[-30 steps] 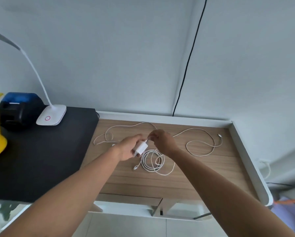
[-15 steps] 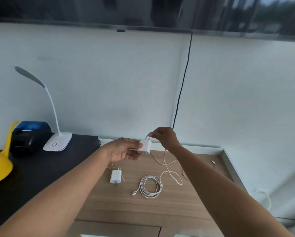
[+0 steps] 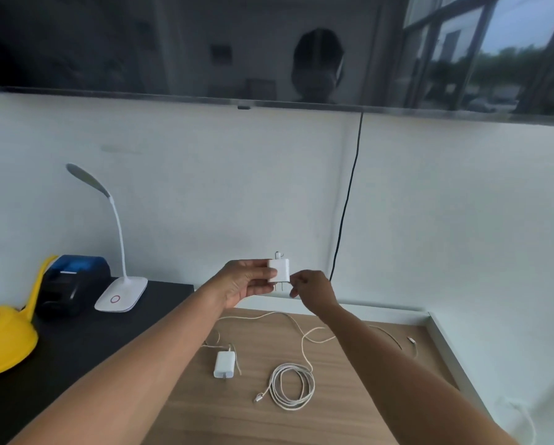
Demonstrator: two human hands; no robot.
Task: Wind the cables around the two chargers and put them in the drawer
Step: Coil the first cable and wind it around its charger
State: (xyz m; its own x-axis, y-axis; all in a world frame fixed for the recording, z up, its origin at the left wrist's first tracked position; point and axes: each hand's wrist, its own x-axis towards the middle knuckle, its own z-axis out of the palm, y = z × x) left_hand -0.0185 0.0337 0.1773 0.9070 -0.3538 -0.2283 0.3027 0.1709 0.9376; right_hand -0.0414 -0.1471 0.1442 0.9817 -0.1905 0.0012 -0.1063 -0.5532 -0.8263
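Observation:
My left hand (image 3: pixel 242 284) holds a white charger (image 3: pixel 279 270) in the air above the wooden desk (image 3: pixel 349 412), a cable plug sticking out of the charger's top. My right hand (image 3: pixel 314 292) is just right of and below the charger, fingertips pinched together at its lower corner on the thin white cable (image 3: pixel 303 335), which hangs down behind the hand to the desk. A second white charger (image 3: pixel 225 364) lies flat on the desk with its own cable attached. A coiled white cable (image 3: pixel 291 387) lies to its right. No drawer is in view.
A black table (image 3: pixel 76 354) at the left carries a white desk lamp (image 3: pixel 121 295), a black and blue device (image 3: pixel 75 284) and a yellow container (image 3: pixel 2 342). A dark screen (image 3: pixel 269 49) hangs on the wall, with a black cord (image 3: pixel 346 203) running down from it. The desk has a raised white rim (image 3: pixel 442 338).
The view has tilted up. Both hands have lifted the charger off the desk, and my right hand has moved from the charger's top to its lower right corner.

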